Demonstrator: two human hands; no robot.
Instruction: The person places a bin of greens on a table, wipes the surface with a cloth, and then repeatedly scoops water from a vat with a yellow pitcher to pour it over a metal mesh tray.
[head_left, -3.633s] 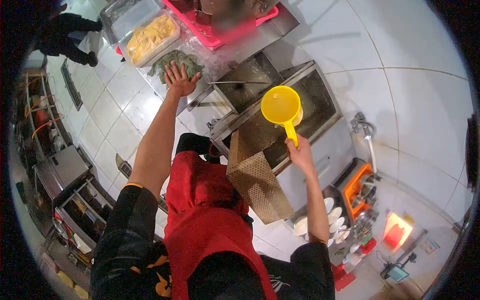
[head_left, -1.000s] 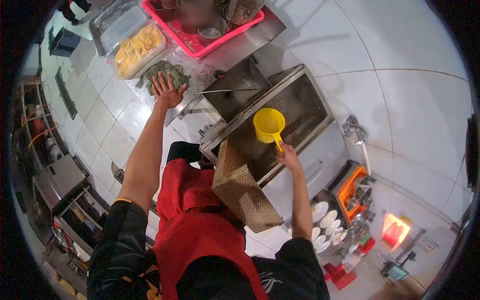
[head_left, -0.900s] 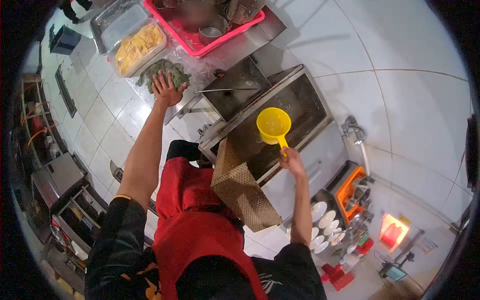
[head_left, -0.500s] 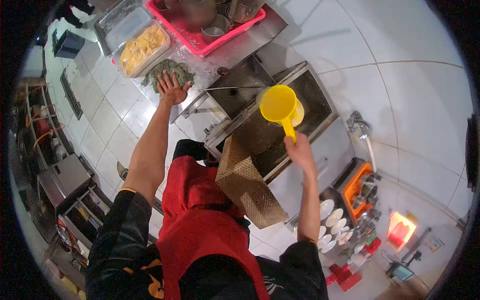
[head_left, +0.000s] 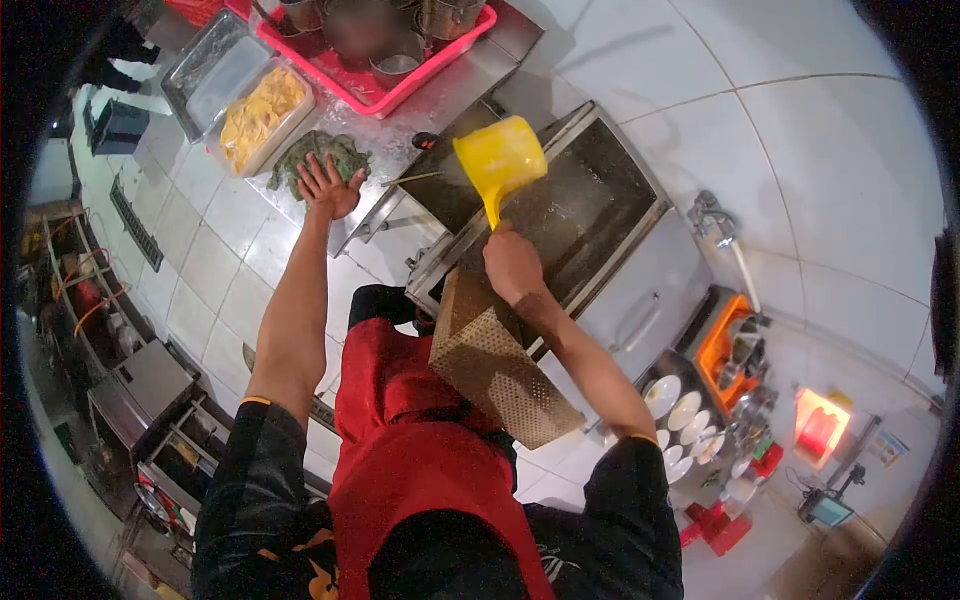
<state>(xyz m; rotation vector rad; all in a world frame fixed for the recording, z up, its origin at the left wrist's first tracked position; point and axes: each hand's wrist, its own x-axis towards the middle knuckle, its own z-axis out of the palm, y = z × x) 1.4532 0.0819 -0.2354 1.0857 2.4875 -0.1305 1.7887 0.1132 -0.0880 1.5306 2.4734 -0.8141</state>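
My right hand point(head_left: 512, 262) is closed round the handle of a yellow dipper point(head_left: 500, 160). The dipper is tilted to the left, above the edge between a smaller dark basin point(head_left: 455, 203) and a long metal basin point(head_left: 590, 190) of dark liquid. My left hand point(head_left: 331, 188) lies with spread fingers on a crumpled green cloth point(head_left: 320, 155), at the corner of a wet metal counter point(head_left: 400, 130). A thin rod point(head_left: 412, 178) reaches from near this hand over the smaller basin. Whatever the dipper contains is hidden.
A perforated metal box point(head_left: 510, 375) stands against the long basin's near side, by my red apron. On the counter are a tub of yellowish food pieces point(head_left: 262, 115) and a pink tray point(head_left: 395, 98) of metal cups. A tap point(head_left: 715, 220) projects from the wall; stacked white bowls point(head_left: 686, 412) sit lower right.
My right hand has swung the dipper left, from over the long basin toward the smaller one, and tipped it. My left hand stays on the cloth; the view has shifted slightly.
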